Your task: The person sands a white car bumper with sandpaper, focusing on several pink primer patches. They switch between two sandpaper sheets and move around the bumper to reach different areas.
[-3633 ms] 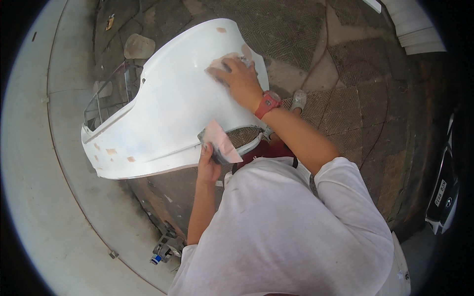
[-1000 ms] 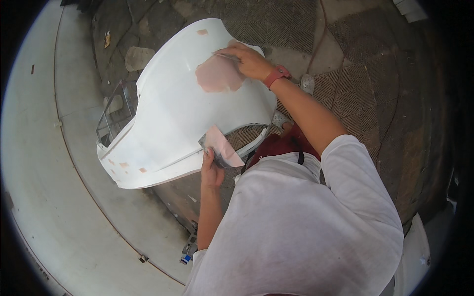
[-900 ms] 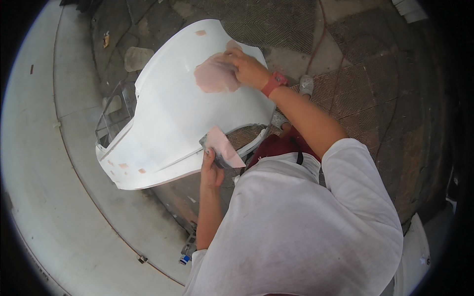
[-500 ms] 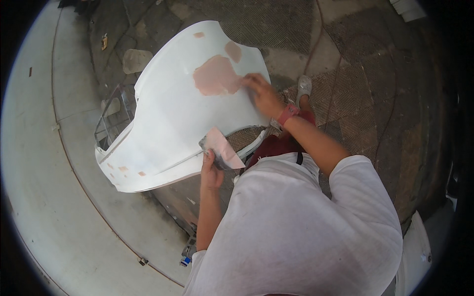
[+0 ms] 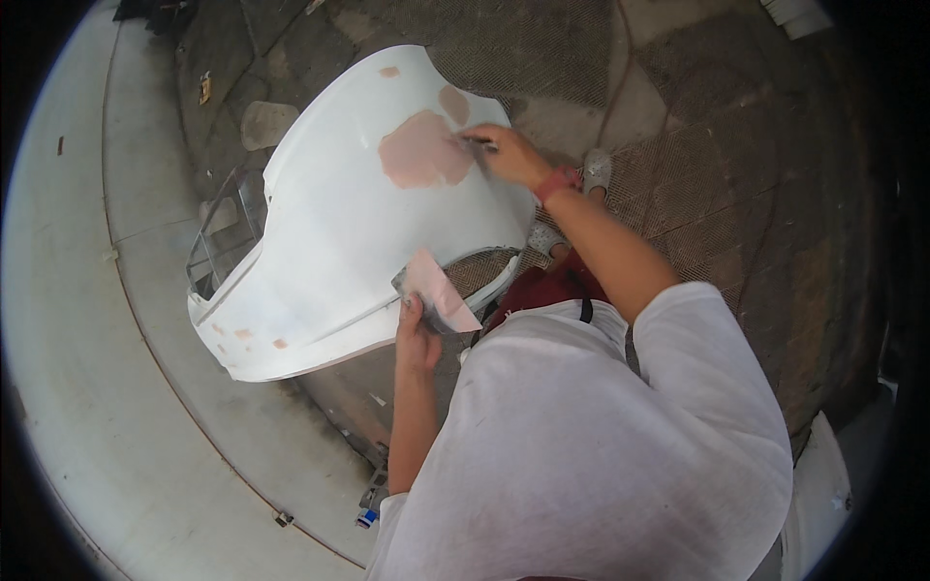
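Observation:
A large white car body panel (image 5: pixel 320 203), curved like a fender, stands in front of me with smooth pinkish filler patches on it. The biggest filler patch (image 5: pixel 417 153) is on its upper right part. My right hand (image 5: pixel 511 157) is closed on a thin dark spreader (image 5: pixel 477 143), mostly hidden by the fingers, at this patch's right edge. Below, by the panel's near edge, my left hand (image 5: pixel 418 339) grips a flat mixing board (image 5: pixel 441 293) with a pink face and a grey, smeared edge. Its thumb lies over the board.
A metal frame stand (image 5: pixel 208 247) shows at the panel's left side. Farther left runs a long pale surface (image 5: pixel 68 252) with a dark seam. A stone-like block (image 5: pixel 266 126) rests on the paved floor behind the panel. Another white panel (image 5: pixel 819 489) is at lower right.
My right hand has moved up and a little left along the big patch's right edge, and the spreader's dark edge now shows. The left hand and board have barely moved.

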Tool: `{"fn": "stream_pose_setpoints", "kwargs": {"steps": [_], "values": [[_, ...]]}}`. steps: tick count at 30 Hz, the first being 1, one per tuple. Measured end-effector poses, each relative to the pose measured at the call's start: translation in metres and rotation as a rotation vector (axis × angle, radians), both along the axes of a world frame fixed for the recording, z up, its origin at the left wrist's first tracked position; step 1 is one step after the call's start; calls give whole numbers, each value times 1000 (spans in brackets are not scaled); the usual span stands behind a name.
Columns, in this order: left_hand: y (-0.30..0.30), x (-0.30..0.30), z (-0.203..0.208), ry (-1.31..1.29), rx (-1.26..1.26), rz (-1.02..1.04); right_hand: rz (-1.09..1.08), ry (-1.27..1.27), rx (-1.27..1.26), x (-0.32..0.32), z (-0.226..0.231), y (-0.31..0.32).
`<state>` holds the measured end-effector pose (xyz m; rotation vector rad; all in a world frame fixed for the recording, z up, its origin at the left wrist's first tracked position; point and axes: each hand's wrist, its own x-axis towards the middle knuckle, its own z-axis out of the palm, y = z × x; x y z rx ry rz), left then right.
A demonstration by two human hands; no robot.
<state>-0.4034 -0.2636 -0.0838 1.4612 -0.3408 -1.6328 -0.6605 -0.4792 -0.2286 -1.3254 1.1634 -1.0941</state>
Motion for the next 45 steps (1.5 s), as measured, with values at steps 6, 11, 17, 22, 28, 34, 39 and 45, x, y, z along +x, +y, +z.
{"fn": "stream_pose_setpoints", "kwargs": {"steps": [6, 11, 17, 22, 28, 34, 39, 45], "values": [[-1, -2, 13, 45, 51, -54, 124, 93, -77, -27, 28, 56], [-12, -24, 55, 84, 20, -32, 58, -41, 72, -48, 88, 85], [-61, -51, 53, -42, -178, 178, 342, 84, -311, -29, 204, 133], [-104, -76, 68, -29, -291, 201, 290, 655, -500, -34, 184, 137], [-107, -72, 68, -231, -439, 165, 275, 941, -515, -70, 233, 105], [-102, -56, 64, -288, -453, 242, 408, 937, -606, -43, 230, 125], [-69, 5, 61, 139, -254, 344, 125, 181, 136, -51, 173, 48], [-13, 27, 34, 237, -128, 201, 87, 36, 624, -23, 50, -50]]}}
